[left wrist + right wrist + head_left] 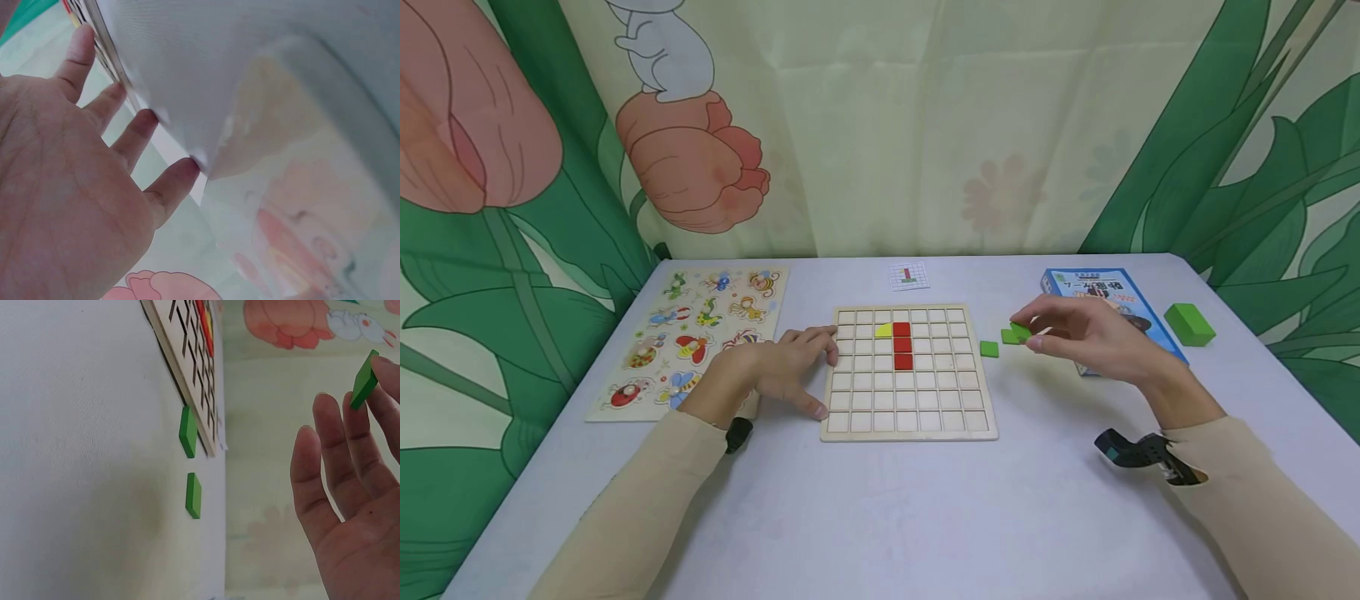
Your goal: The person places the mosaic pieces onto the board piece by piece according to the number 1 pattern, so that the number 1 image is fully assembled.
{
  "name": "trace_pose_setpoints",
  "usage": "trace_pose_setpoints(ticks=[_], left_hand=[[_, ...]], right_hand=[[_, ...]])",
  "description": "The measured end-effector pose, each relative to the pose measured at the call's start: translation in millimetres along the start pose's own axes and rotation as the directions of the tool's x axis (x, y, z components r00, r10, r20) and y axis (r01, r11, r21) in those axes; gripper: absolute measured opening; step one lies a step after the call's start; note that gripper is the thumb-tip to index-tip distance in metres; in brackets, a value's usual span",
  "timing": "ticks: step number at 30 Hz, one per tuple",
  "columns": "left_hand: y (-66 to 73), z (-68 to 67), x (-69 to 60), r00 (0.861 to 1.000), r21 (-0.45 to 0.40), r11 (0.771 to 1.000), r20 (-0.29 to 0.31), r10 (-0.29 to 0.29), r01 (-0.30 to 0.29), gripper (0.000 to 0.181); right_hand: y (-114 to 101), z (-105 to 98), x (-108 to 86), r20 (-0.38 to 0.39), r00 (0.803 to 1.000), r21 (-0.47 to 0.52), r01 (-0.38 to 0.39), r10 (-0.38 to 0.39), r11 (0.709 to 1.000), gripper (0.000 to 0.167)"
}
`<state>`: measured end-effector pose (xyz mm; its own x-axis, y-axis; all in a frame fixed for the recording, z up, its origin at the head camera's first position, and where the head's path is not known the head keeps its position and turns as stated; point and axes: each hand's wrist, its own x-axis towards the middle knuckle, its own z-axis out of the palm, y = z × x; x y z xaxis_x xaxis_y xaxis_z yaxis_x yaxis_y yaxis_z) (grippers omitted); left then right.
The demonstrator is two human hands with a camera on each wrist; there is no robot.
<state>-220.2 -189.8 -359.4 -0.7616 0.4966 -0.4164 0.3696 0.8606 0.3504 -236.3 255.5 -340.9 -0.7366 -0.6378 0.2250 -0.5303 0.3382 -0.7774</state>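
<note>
A wooden grid board [910, 436] lies flat in the middle of the table. Three red square tiles [902, 345] fill a short column in its upper half, with a yellow tile [883, 331] left of the top one. My left hand [790, 371] touches the board's left edge with fingers and thumb spread. To the right of the board, my right hand [1086, 333] pinches a green square tile [365, 381] between thumb and fingertips, raised above the table. Below it, two more green tiles, one nearer the board [989, 349] and one farther [1009, 337], lie on the tabletop.
A small pattern card [909, 276] lies behind the board. On the left is a board of cartoon insects [647, 350], partly covered by my left arm. A blue box [1097, 283] and a green block [1190, 324] are at the right. A printed curtain [880, 125] hangs behind the table.
</note>
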Motion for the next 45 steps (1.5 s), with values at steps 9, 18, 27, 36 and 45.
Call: trace_pose_setpoints(ticks=[9, 18, 27, 36, 45], left_hand=[[1.6, -2.4, 0.2, 1.0, 0.015, 1.0, 0.024, -0.014, 0.013, 0.067], [0.7, -0.5, -0.3, 1.0, 0.006, 1.0, 0.016, -0.02, 0.02, 0.066], [-0.2, 3.0, -0.6, 0.999, -0.01, 0.999, 0.016, -0.031, 0.032, 0.067], [3.3, 0.0, -1.4, 0.999, 0.002, 0.999, 0.002, -0.045, 0.045, 0.078], [1.4, 2.2, -0.8, 0.997, -0.084, 0.994, -0.022, -0.074, 0.072, 0.094]], right_hand=[[-11, 8, 13.6, 0.015, 1.0, 0.095, -0.013, 0.012, 0.995, 0.029], [-18, 14, 33.6, 0.061, 0.997, 0.132, 0.03, -0.038, 0.991, 0.028], [-24, 25, 48.6, 0.066, 0.993, 0.157, 0.085, -0.096, 0.984, 0.03], [-24, 36, 68.2, 0.061, 0.987, 0.155, 0.137, -0.148, 0.978, 0.027], [-25, 45, 81.6, 0.085, 0.986, 0.176, 0.126, -0.143, 0.976, 0.029]])
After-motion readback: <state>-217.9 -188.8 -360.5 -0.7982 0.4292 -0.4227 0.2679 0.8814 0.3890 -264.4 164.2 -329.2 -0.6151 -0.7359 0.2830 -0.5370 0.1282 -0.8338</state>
